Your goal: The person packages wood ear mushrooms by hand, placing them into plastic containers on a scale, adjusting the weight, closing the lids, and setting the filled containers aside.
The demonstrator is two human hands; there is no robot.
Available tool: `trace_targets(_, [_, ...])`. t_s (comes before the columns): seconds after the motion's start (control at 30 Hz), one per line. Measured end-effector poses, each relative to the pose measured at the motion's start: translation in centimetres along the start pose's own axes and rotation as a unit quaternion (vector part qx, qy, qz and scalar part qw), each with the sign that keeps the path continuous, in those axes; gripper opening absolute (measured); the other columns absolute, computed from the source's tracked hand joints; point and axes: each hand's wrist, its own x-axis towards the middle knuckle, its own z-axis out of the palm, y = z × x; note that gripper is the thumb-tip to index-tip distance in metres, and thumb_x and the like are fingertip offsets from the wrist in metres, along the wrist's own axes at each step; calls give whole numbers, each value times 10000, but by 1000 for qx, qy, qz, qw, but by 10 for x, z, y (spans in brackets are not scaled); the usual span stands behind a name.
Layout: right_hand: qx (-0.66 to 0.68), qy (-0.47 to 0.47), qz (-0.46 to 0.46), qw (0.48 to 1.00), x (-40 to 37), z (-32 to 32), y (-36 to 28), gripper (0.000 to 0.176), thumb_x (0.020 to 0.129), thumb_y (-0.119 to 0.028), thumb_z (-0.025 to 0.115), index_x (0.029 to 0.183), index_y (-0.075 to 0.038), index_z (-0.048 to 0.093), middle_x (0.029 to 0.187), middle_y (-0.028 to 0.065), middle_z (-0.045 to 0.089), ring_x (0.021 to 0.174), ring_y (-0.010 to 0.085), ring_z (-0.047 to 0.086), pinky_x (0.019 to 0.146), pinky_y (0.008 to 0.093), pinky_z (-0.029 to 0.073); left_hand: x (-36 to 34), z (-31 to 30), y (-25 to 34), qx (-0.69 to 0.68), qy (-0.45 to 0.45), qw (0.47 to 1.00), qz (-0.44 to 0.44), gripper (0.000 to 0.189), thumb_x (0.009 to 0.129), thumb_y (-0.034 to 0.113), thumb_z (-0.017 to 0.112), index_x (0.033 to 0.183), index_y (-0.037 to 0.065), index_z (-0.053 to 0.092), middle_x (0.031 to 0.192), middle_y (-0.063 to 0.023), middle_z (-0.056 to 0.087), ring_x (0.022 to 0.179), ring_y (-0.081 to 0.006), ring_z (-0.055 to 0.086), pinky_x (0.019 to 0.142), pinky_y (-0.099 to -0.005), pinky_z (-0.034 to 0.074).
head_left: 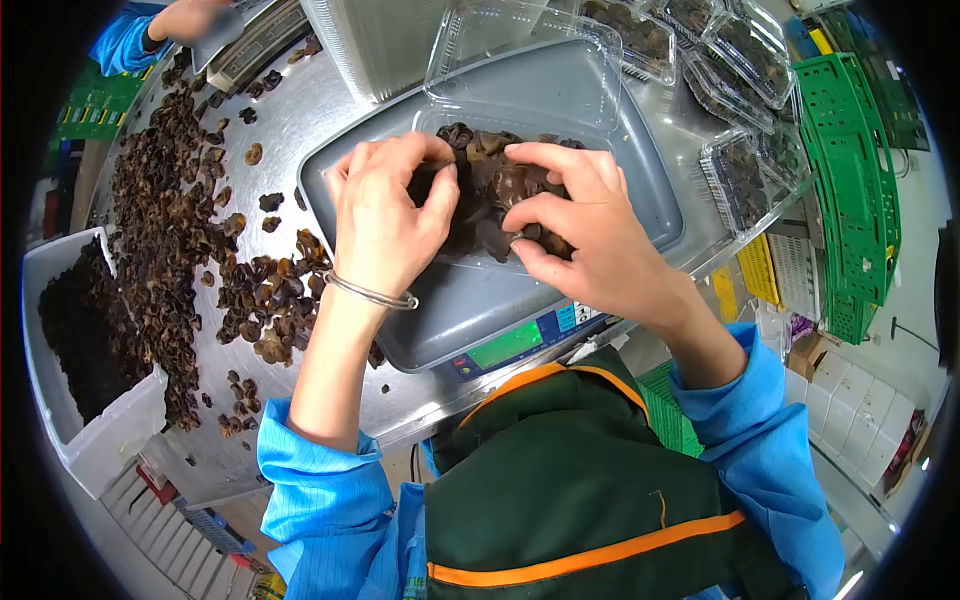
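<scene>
Dark brown wood ear mushrooms [490,165] fill the base of a clear plastic clamshell box [525,65], whose lid stands open at the back. Beneath it is a grey tray [420,320] on a scale with a green display [505,345]. With curled fingers, my left hand [390,200] grips mushrooms on the box's left side; a metal bangle circles that wrist. From the right, my right hand [590,215] closes its bent fingers and thumb on mushrooms in the same box. My fingers and the heap hide parts of the box walls.
Loose mushrooms [165,220] spread over the steel table's left side, beside a white bin [75,250] of dark pieces. Filled clear boxes [735,185] stand at the back right, near a green crate [850,190]. Another person's blue sleeve [125,45] shows at top left, by another scale.
</scene>
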Motion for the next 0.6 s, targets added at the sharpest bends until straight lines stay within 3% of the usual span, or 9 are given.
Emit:
trace_targets(0.07, [69, 88, 51, 992, -3, -6, -5, 185, 666, -50, 663, 834, -93, 596, 1156, 103, 516, 978, 283, 464, 856, 351, 371, -3, -3, 0, -95, -29, 992, -74, 110, 727, 140, 643, 816, 78, 620, 803, -56, 631, 822, -239, 556, 828, -348, 382])
trace_targets(0.1, [131, 119, 94, 980, -6, -10, -5, 215, 674, -25, 657, 869, -76, 582, 1081, 97, 568, 916, 225, 513, 790, 320, 409, -5, -5, 0, -95, -28, 992, -74, 110, 727, 140, 643, 816, 78, 620, 803, -56, 631, 822, -239, 556, 828, -348, 382])
trace_targets(0.17, [419, 140, 237, 865, -12, -14, 0, 190, 778, -35, 620, 950, -35, 539, 935, 81, 598, 750, 116, 557, 661, 239, 442, -10, -11, 3, -232, -8, 966, -119, 100, 736, 121, 648, 811, 64, 615, 817, -60, 633, 832, -230, 559, 827, -338, 398])
trace_targets(0.2, [538, 132, 303, 776, -12, -22, -4, 183, 812, -43, 603, 975, -23, 524, 903, 74, 595, 704, 89, 558, 618, 213, 446, -12, -12, 2, -231, -9, 966, -117, 100, 736, 121, 648, 811, 64, 615, 817, -60, 633, 832, -230, 559, 827, -338, 398])
trace_targets(0.3, [548, 131, 327, 759, -12, -21, -14, 198, 842, -51, 586, 1016, -2, 504, 878, 83, 581, 645, 94, 558, 568, 207, 459, -15, -12, 4, -108, -4, 994, 35, 80, 819, 97, 609, 860, 28, 602, 984, -77, 623, 957, -155, 528, 872, -283, 382])
trace_targets(0.4, [568, 141, 321, 745, -12, -17, -23, 223, 837, -71, 604, 1027, 0, 510, 858, 74, 579, 634, 98, 558, 556, 223, 473, -19, -17, 13, -119, 65, 990, 44, 88, 825, 96, 609, 866, 21, 627, 973, -88, 615, 970, -158, 517, 854, -276, 394])
trace_targets(0.43, [571, 132, 327, 741, -13, -17, -26, 248, 828, -67, 620, 1040, 4, 514, 860, 75, 585, 635, 104, 567, 553, 230, 480, -24, -23, 18, -181, 86, 980, 6, 138, 764, 43, 617, 893, 61, 663, 924, -84, 628, 903, -210, 554, 821, -303, 420])
trace_targets(0.53, [521, 43, 315, 792, -20, -26, -47, 249, 818, -49, 630, 1037, 4, 525, 870, 71, 591, 655, 100, 576, 559, 221, 476, -67, -52, 31, -347, -22, 934, -85, 226, 776, 22, 637, 1001, 0, 631, 1011, -94, 589, 871, -148, 571, 723, -261, 481])
trace_targets(0.6, [505, -26, 312, 805, -24, -23, -62, 224, 816, -27, 628, 1023, 2, 549, 898, 57, 588, 700, 83, 569, 597, 209, 469, -82, -45, 61, -402, 58, 909, -95, 363, 757, 8, 666, 1110, 0, 579, 1027, -86, 584, 882, -135, 568, 718, -249, 496])
